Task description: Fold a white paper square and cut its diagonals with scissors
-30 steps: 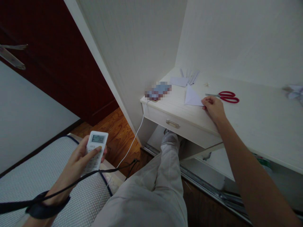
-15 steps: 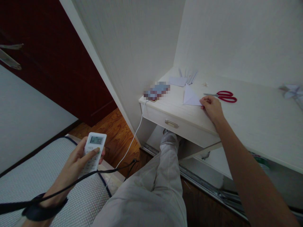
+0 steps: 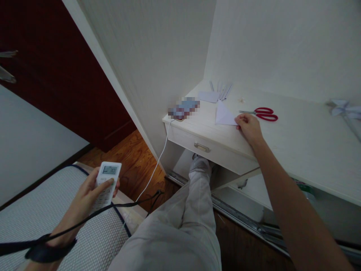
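My left hand [image 3: 87,199] is wrapped round a white remote control [image 3: 107,180] with a lit display, thumb on its buttons, low at the left over a grey mesh mat [image 3: 70,226]. My right hand [image 3: 248,126] rests on the white desk [image 3: 296,139], fingers curled and pinching the corner of a folded white paper triangle [image 3: 224,114]. Red-handled scissors [image 3: 261,113] lie just beyond that hand.
A phone [image 3: 183,107] sits at the desk's left corner with a white cable [image 3: 158,162] hanging to the wooden floor. More paper pieces [image 3: 214,94] lie at the back, a paper shape [image 3: 342,109] at the right. A drawer [image 3: 201,146] is below; my leg [image 3: 191,210] stretches under it.
My left hand with the remote has dropped slightly lower and to the left. My right hand stays on the paper's corner. The view has shifted a little.
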A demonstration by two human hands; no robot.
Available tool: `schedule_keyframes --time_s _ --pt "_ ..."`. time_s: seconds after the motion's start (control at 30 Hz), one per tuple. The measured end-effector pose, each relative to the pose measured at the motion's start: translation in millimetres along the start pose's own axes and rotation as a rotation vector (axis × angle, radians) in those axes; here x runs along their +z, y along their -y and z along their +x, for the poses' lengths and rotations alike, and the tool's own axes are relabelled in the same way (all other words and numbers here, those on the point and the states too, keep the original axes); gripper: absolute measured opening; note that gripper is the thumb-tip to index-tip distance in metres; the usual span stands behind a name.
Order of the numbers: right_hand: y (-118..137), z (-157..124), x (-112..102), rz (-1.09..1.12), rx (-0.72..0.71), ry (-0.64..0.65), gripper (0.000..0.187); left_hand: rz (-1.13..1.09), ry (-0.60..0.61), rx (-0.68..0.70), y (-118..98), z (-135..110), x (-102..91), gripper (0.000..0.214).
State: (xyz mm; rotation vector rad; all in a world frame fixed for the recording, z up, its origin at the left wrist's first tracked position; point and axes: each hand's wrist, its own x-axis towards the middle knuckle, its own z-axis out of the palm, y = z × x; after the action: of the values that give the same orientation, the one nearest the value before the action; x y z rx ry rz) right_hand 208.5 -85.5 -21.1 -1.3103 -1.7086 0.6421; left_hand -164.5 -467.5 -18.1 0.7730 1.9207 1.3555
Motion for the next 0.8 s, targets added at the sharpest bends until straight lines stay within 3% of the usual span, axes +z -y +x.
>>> schedule_keyframes --time_s 0.27,0.57,0.8 --pt "1.9 -0.3 -0.6 -0.004 -0.023 -0.001 0.014 0.024 0.038 0.025 -2.6 -0.8 2.0 0.028" --pt "2.5 -1.0 -0.4 0.002 -0.024 0.0 0.008 0.028 0.028 0.017 -5.2 -2.2 3.1 0.031" --pt "4.2 -1.0 -0.3 0.004 -0.011 0.0 0.005 0.02 0.073 -0.045 -16.5 -6.2 4.3 0.037"
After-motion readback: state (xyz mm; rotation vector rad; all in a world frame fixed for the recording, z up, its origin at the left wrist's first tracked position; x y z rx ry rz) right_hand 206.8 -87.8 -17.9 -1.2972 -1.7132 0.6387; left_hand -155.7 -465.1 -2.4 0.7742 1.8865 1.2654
